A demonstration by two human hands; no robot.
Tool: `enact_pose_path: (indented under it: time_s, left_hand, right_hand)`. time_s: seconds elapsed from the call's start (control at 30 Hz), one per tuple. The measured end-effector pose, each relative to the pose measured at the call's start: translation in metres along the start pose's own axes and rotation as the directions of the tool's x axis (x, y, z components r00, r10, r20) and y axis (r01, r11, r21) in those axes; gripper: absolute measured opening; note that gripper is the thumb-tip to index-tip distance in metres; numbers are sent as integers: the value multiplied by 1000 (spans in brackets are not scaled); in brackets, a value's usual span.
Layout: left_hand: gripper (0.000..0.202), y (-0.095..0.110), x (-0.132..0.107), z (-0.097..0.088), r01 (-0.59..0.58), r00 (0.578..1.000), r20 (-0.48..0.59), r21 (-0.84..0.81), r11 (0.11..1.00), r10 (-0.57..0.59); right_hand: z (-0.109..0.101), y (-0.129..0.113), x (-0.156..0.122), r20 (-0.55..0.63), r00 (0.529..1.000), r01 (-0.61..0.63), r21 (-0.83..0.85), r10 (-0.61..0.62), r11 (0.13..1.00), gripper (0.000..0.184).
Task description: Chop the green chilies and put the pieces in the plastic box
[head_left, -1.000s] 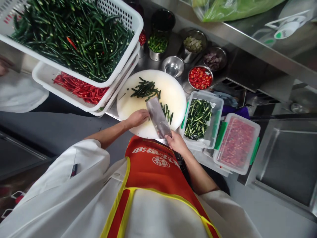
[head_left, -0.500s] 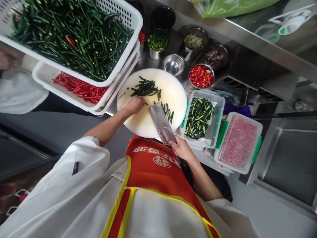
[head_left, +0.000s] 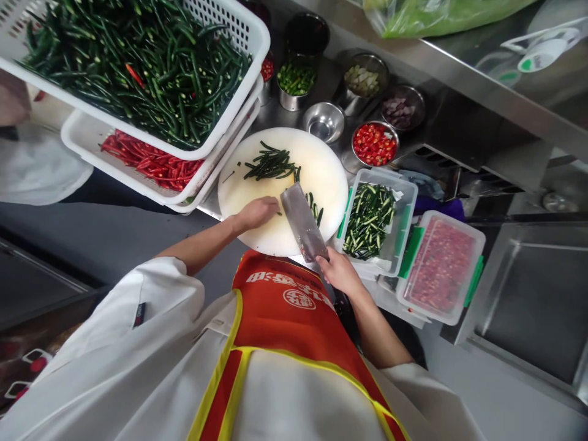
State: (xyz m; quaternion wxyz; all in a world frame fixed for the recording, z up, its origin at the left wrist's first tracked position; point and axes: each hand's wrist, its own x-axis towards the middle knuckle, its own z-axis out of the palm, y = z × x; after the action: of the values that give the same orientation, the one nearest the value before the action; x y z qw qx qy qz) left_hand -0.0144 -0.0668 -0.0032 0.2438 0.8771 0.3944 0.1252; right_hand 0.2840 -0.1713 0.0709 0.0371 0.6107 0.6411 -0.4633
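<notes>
On the round white cutting board [head_left: 248,242] my left hand [head_left: 260,213] is closed, with the dark tip of a green chili [head_left: 279,213] poking out from its fingers. My right hand [head_left: 339,271] grips a cleaver [head_left: 303,223] by the handle, its wide blade slanting over the board just right of my left hand. Whole green chilies [head_left: 271,162] lie in a pile toward the board's far side. Cut green chilies [head_left: 316,209] rest to the right of the blade, partly hidden by it.
At left, a white basket [head_left: 206,150] of green chilies sits above another holding red chilies [head_left: 151,162]. Right of the board stand a tub [head_left: 399,263] of cut green chilies and a lidded tub [head_left: 443,263]. Several metal bowls line the back. Another person's hand [head_left: 11,101] shows at left.
My left hand has moved toward my body and slightly right, with the chili tip still at its fingers. The cleaver's blade has shifted slightly right and away from me.
</notes>
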Motion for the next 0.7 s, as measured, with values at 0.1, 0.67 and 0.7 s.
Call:
enact_pose_path:
  time_s: [0.1, 0.67, 0.7]
  left_hand:
    - [34, 10, -10, 8, -58, 998, -24, -21, 998, 57]
    - [30, 2, -19, 23, -93, 994, -57, -23, 995, 92]
    - [30, 2, -20, 23, -96, 994, -51, -19, 995, 95]
  right_hand:
    - [-3, -5, -3, 36, 999, 13, -20, -13, 1000, 16]
    - [-6, -21, -4, 81, 997, 18, -183, -3, 983, 16]
    - [0, -24, 1, 64, 998, 21, -205, -8, 979, 17]
